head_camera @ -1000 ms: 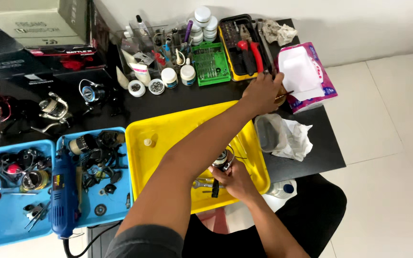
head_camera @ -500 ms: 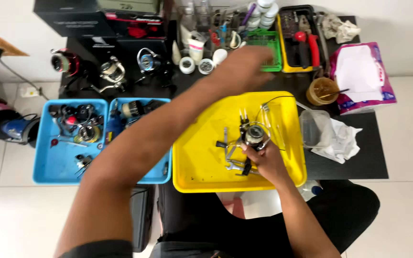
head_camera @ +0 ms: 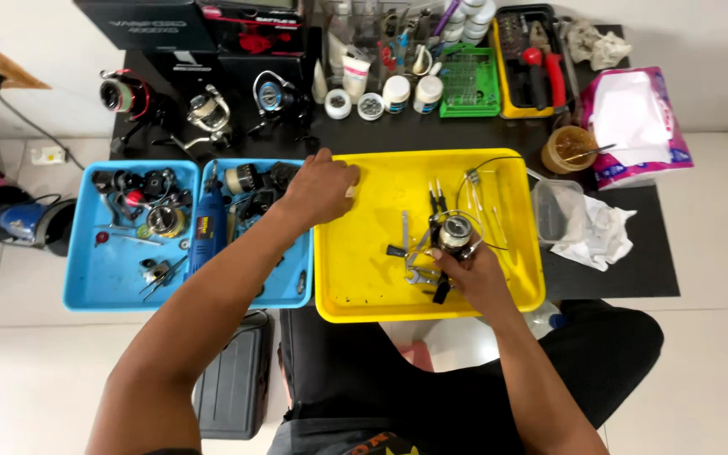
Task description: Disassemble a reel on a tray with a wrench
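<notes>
Over a black worktable [head_camera: 634,261] crowded with fishing-reel parts, you sit with a yellow tray [head_camera: 364,278] square in front of you. Your right hand [head_camera: 475,274] is closed around a spinning reel [head_camera: 453,232], holding it just above the tray floor among loose small tools and a thin wire. Your left hand [head_camera: 320,187] reaches to the tray's left rim, fingers curled down over a small pale object [head_camera: 350,192]; whether it is gripped or only touched, the view does not show. This reads as mid-service work on the reel, with a part being fetched; the next move appears to call for a fine pinch and a steady reel. To the left lie two blue trays [head_camera: 99,286] of reel parts and a blue rotary tool [head_camera: 209,223]. Further back stand other reels, small jars, a green tray and a tray of pliers. A tissue pack [head_camera: 639,126] sits at right. The floor is pale tile.
</notes>
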